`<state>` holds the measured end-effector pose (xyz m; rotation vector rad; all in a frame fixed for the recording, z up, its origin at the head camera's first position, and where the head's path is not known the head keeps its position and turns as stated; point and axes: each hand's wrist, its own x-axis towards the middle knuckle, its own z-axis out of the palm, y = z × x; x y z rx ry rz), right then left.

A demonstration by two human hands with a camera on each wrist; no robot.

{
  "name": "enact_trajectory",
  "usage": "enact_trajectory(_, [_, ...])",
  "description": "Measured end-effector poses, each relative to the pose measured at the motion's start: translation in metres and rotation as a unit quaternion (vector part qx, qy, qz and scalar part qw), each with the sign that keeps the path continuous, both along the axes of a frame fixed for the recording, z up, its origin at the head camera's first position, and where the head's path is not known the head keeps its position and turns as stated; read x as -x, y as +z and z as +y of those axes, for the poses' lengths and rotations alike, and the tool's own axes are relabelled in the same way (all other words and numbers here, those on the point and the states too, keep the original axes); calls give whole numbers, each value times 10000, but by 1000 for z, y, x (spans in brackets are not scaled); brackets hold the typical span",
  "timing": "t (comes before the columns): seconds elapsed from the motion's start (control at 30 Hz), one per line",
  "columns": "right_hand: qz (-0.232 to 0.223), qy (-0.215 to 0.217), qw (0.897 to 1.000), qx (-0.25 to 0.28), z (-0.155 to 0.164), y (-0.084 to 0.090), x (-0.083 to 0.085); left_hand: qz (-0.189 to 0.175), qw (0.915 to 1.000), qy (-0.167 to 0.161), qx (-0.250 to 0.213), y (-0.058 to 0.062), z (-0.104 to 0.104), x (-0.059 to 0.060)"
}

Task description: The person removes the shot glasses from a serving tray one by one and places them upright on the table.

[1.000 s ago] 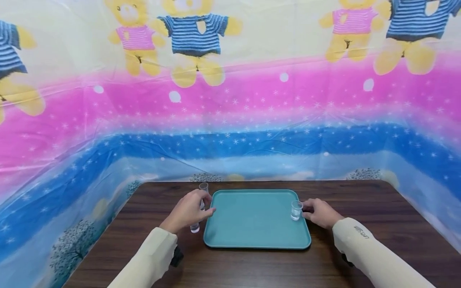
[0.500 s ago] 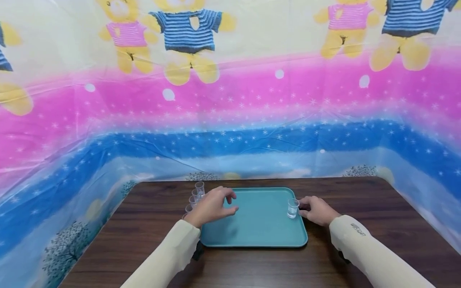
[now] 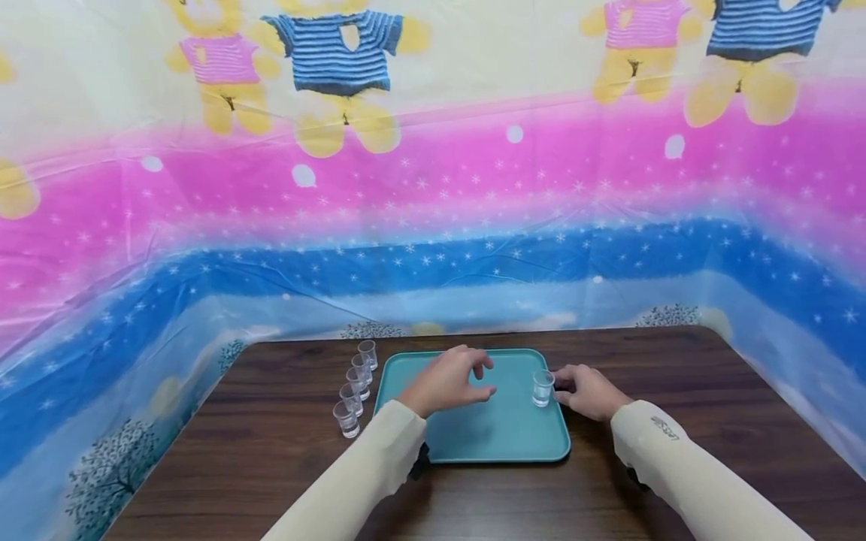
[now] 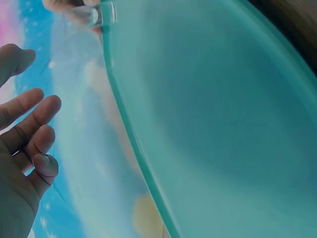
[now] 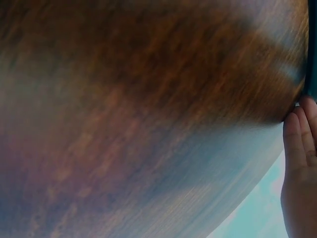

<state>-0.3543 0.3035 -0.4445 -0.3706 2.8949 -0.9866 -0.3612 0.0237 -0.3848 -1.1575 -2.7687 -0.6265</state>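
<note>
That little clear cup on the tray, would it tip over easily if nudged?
Probably. The cup looks small, thin and clear, so likely very light. It stands upright on the smooth tray, where a nudge might slide it or topple it. The right hand beside it seems to steady it. Whether it holds liquid is unclear.

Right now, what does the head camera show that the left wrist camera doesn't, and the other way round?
Only the head view shows the row of four small clear cups standing on the dark wooden table left of the tray, both sleeves, and the whole right hand beside the tray's right edge. Only the left wrist view shows the left hand's fingers from close up, spread and relaxed, holding nothing. Both show the teal tray, the left hand above it, and the single clear cup at the tray's right side with the right hand's fingers next to it.
</note>
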Motion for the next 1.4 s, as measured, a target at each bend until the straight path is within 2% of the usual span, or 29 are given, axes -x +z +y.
enact_trajectory(0.2, [38,-8,10000,12,4,0,0,-289,9992,-124,258,0,37,0])
enact_trajectory(0.33, [69,43,10000,-3,1,0,0,-470,9982,-157,327,0,54,0])
enact_trajectory(0.53, [48,46,10000,-52,-3,2,-1,-566,9976,19,392,-2,72,2])
enact_trajectory(0.9, [44,-14,9999,-127,-1,3,-1,-552,9981,89,274,-6,91,5])
enact_trajectory(1.13, [61,72,9999,-144,-3,7,-1,-531,9983,30,239,-7,93,9])
enact_trajectory(1.4, [-63,-30,9999,-80,-2,7,-2,-796,9963,146,297,-7,98,9])
